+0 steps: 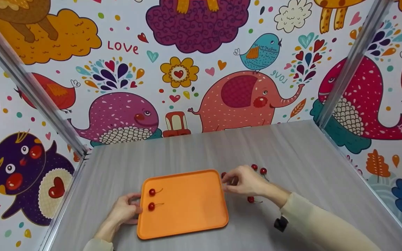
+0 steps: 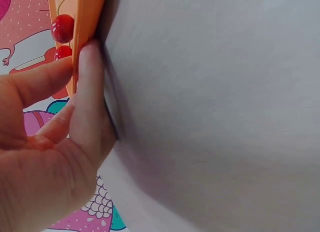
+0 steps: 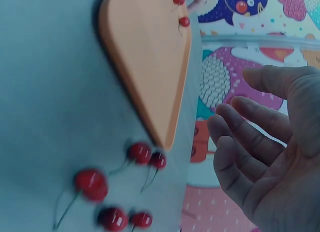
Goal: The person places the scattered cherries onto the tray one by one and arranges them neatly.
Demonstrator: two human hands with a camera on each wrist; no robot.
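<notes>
An orange tray (image 1: 183,216) lies flat on the table, with two red cherries (image 1: 151,206) near its left rim, their stems pointing right. My left hand (image 1: 122,211) holds the tray's left edge; in the left wrist view its fingertips sit on either side of the rim. Just beyond the tray's right edge, my right hand (image 1: 244,181) hovers above the table. Its fingers are loosely bent, and the right wrist view shows nothing between them. Several loose cherries (image 3: 91,185) with green stems lie around and below that hand, partly hidden by it in the head view.
The grey wood-grain table (image 1: 291,150) meets printed cartoon walls (image 1: 222,59) at the back and sides. Metal corner posts (image 1: 347,76) rise at the back left and back right. A small black object (image 1: 281,223) is at the right sleeve.
</notes>
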